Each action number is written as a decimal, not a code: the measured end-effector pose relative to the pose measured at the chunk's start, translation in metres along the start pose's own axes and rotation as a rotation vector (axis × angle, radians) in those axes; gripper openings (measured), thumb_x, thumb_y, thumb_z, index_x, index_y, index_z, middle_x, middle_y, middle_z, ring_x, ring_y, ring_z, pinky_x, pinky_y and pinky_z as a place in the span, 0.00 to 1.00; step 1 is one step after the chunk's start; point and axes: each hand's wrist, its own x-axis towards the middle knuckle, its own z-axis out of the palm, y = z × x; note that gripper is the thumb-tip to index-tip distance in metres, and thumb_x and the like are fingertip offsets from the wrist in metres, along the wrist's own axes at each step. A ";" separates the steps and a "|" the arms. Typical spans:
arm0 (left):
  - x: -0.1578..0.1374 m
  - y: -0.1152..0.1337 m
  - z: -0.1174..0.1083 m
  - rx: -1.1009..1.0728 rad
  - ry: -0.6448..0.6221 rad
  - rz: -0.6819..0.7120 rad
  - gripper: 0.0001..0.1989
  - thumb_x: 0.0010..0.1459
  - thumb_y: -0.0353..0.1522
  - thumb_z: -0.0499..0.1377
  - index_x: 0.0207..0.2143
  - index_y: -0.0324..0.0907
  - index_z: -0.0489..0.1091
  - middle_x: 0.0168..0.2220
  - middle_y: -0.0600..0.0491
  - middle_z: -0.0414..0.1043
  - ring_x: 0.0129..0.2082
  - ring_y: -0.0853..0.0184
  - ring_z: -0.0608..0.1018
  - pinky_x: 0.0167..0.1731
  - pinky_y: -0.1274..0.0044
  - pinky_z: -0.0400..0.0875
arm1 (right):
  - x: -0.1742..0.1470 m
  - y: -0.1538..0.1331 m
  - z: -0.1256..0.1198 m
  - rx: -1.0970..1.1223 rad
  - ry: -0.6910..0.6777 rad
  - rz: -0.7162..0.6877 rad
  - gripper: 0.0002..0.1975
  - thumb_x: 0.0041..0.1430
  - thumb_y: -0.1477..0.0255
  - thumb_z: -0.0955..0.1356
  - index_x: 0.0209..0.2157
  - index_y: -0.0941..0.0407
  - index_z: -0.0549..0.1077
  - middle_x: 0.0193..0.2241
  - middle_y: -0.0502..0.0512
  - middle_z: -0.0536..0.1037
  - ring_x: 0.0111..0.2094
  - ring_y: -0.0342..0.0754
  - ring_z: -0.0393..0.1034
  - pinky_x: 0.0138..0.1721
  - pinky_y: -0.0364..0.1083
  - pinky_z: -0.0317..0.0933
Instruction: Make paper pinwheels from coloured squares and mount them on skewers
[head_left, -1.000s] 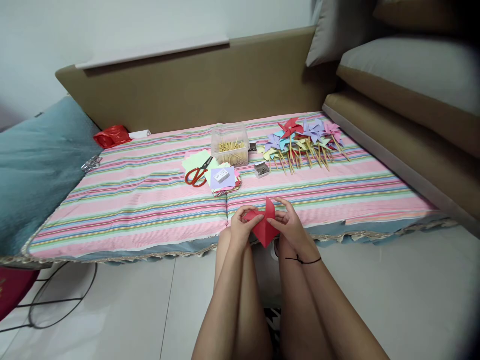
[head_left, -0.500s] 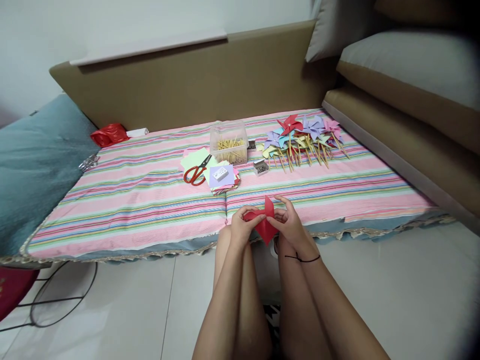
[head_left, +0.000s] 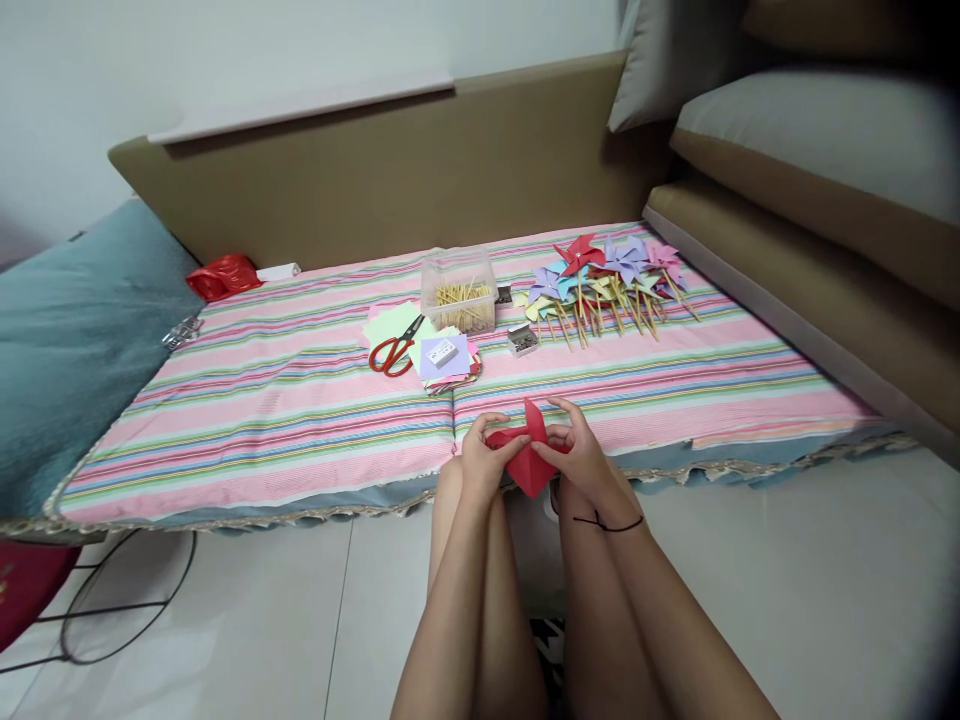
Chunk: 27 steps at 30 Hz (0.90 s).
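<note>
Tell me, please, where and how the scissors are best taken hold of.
I would grip the scissors by the red handles, coming from the near left: the two loops lie toward that side, while the dark blades point away, toward the plastic box.

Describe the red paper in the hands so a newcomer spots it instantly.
Find the striped sheet, then, at its front edge, the left hand and right hand. They pinch the red paper; unlike the red pinwheel farther back, it shows no stick.
</note>
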 end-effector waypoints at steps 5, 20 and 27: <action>0.000 -0.002 -0.001 -0.018 -0.006 -0.011 0.21 0.35 0.32 0.71 0.32 0.42 0.68 0.28 0.57 0.73 0.26 0.67 0.77 0.27 0.77 0.69 | 0.000 0.000 0.000 0.031 -0.005 0.026 0.34 0.48 0.67 0.74 0.55 0.51 0.57 0.28 0.48 0.79 0.32 0.52 0.77 0.38 0.52 0.70; 0.002 -0.012 0.000 -0.197 0.001 -0.036 0.25 0.46 0.41 0.67 0.43 0.45 0.61 0.41 0.49 0.76 0.38 0.67 0.78 0.41 0.73 0.71 | 0.004 -0.002 -0.002 0.226 0.124 0.058 0.36 0.43 0.65 0.76 0.51 0.49 0.58 0.30 0.48 0.82 0.28 0.48 0.77 0.33 0.47 0.70; -0.004 -0.007 0.003 -0.112 -0.060 -0.096 0.36 0.37 0.34 0.73 0.48 0.44 0.61 0.28 0.58 0.73 0.25 0.68 0.76 0.29 0.76 0.70 | 0.005 0.002 0.003 0.204 0.125 0.035 0.34 0.43 0.65 0.76 0.49 0.50 0.59 0.27 0.47 0.81 0.28 0.50 0.77 0.32 0.48 0.70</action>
